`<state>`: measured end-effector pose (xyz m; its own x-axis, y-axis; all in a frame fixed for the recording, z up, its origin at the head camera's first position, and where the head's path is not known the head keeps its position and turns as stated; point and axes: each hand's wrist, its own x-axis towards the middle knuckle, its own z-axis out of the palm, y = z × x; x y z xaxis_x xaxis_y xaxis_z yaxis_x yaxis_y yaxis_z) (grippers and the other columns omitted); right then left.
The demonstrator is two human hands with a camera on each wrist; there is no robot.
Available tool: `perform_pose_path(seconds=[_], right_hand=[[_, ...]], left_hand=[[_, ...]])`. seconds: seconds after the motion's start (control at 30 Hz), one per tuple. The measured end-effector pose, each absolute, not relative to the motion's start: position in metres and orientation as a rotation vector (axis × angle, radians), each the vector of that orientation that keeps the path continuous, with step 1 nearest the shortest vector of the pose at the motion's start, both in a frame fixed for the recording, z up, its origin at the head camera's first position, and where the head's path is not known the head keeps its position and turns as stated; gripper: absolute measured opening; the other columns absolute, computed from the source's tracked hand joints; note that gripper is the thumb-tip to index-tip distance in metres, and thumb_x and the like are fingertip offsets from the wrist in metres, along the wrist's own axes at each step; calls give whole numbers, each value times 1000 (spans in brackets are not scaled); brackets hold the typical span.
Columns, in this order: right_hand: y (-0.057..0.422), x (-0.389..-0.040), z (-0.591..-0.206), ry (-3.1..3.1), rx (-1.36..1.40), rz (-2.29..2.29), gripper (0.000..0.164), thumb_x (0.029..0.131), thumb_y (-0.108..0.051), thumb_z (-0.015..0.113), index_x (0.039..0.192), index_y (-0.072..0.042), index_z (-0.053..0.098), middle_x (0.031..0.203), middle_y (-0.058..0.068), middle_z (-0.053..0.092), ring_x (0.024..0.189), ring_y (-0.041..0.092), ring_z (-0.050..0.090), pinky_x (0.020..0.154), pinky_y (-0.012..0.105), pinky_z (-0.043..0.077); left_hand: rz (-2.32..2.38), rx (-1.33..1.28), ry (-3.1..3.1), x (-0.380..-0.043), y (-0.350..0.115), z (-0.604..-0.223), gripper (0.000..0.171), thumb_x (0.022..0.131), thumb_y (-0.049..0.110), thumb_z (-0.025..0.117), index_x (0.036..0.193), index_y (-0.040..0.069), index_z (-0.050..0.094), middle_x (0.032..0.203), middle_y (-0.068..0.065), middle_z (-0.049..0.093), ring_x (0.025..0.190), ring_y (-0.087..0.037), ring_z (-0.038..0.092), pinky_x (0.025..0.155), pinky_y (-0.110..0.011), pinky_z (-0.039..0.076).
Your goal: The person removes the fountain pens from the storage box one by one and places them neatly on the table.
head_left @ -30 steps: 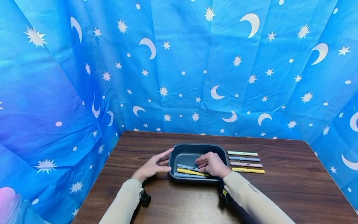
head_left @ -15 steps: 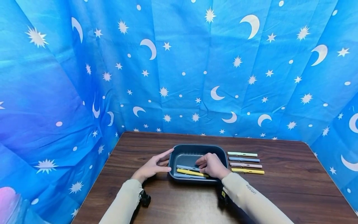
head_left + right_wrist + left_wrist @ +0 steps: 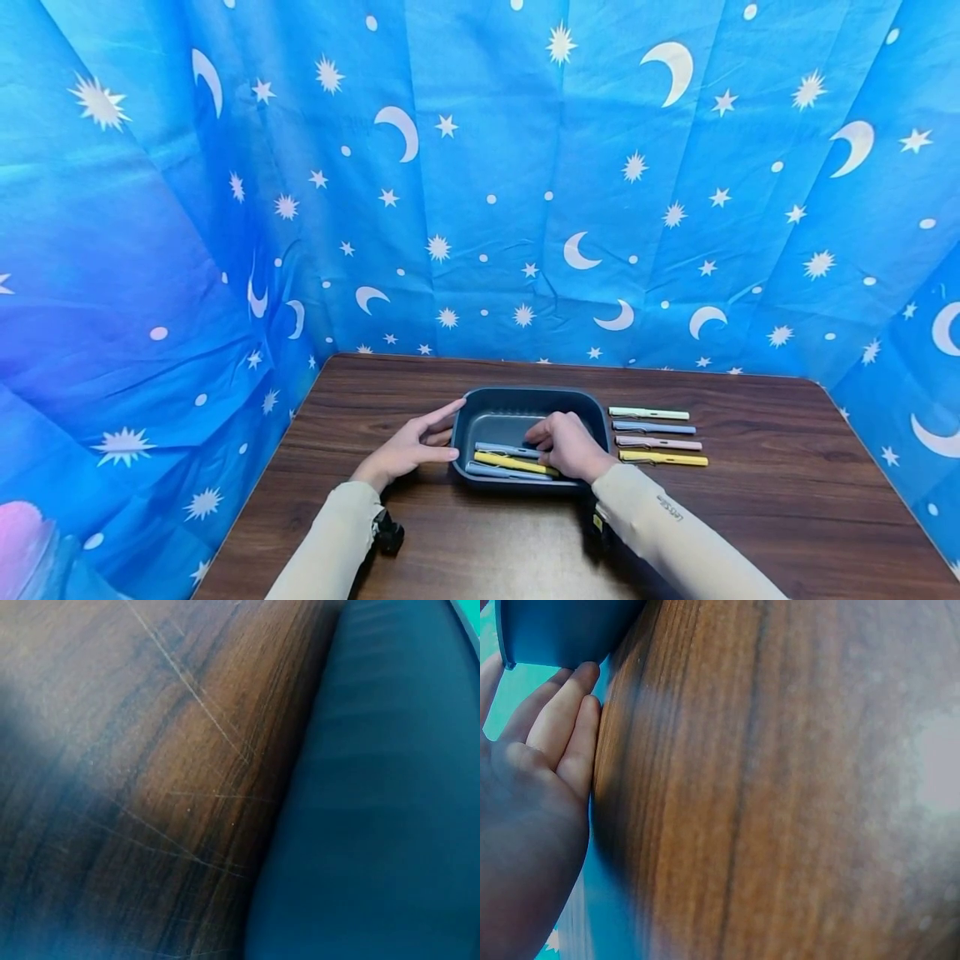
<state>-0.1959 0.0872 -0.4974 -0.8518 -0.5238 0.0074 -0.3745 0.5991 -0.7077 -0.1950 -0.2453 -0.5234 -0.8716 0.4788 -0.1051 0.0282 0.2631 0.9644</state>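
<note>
Reaching down into the tray, the right hand hides its fingertips, so I cannot tell whether it pinches anything, while the left hand rests outstretched fingers against the tray's left end. Beside the right hand, a yellow pen lies between two blue pens, close enough that a careless pinch could drag a neighbour along; past the tray's right end, a row of four pens could skew if the left hand pushes.

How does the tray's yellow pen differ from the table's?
The yellow pen in the tray lies between two blue pens; the other yellow pen ends a row of four on the table. The tray one slants more; the table one lies nearly straight across. Both are yellow and slim.
</note>
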Motion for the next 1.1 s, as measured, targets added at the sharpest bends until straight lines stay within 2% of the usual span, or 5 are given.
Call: perform_pose_path(seconds=[0.13,0.33,0.57,0.97,1.1], right_hand=[[88,-196,-498,2628,-785,-1074,33,88,11,77,119,0,78,115,15,78,100,25,77,85,39,64],[90,-197,-498,2617,-850,-1075,34,91,12,72,122,0,77,118,16,77,105,28,76,87,42,63],[91,-198,-497,2629,-861,-1056,34,94,10,69,123,-4,77,119,12,77,108,27,75,89,43,63],[89,-196,-495,2684,-927,-974,31,95,11,66,122,-3,77,118,12,77,108,27,73,90,44,62],[90,-195,-493,2696,-951,-972,30,97,10,64,120,-3,78,117,11,78,111,28,73,91,46,62]], left_hand=[[1641,462,2158,-197,-246,-525,77,100,18,74,163,41,36,172,-2,31,151,-34,42,123,-59,33],[1658,533,2123,-198,-245,-525,79,101,12,72,166,32,32,174,-2,26,154,-36,36,123,-58,33],[1655,508,2125,-198,-245,-523,78,100,16,74,164,39,36,172,7,28,153,-32,39,123,-54,35],[1657,539,2132,-198,-244,-524,79,101,14,72,166,33,33,174,0,25,153,-36,38,122,-56,35],[1648,525,2144,-198,-245,-526,78,101,15,72,166,34,33,173,1,27,153,-35,38,122,-57,35]])
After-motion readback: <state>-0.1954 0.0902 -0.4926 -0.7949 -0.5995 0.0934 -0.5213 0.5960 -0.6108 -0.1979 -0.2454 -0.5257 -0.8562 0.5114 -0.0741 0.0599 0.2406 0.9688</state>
